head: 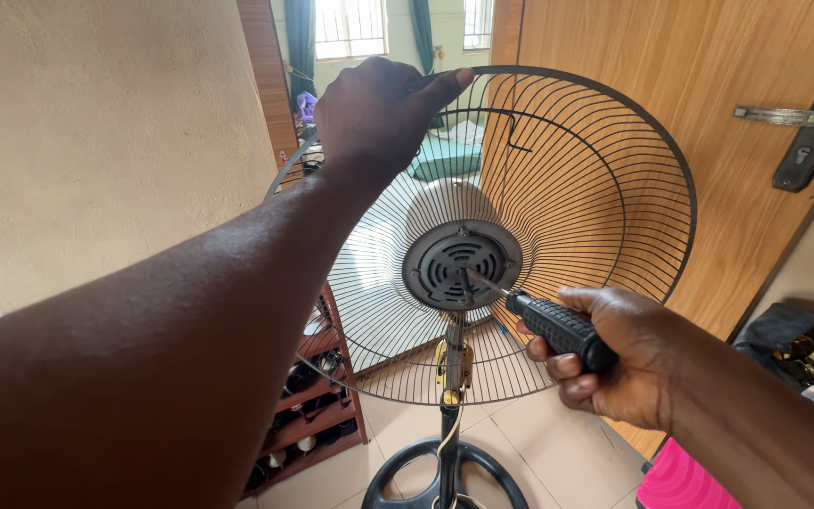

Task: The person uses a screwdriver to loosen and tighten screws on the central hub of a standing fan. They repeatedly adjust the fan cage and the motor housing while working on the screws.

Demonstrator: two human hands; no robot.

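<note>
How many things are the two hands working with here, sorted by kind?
Wire fan guards: 1, the black rear grille, gripped at its top rim by the left hand.
Screwdrivers: 1, the black-handled screwdriver in the right hand, tip at the grille's hub.
Fan stands: 1, pole and round base.
Total: 3

This is a home. A wooden shoe rack [317,415] stands on the tiled floor [558,452], beside a wooden door [614,57] (a bed [445,155] shows beyond).
</note>
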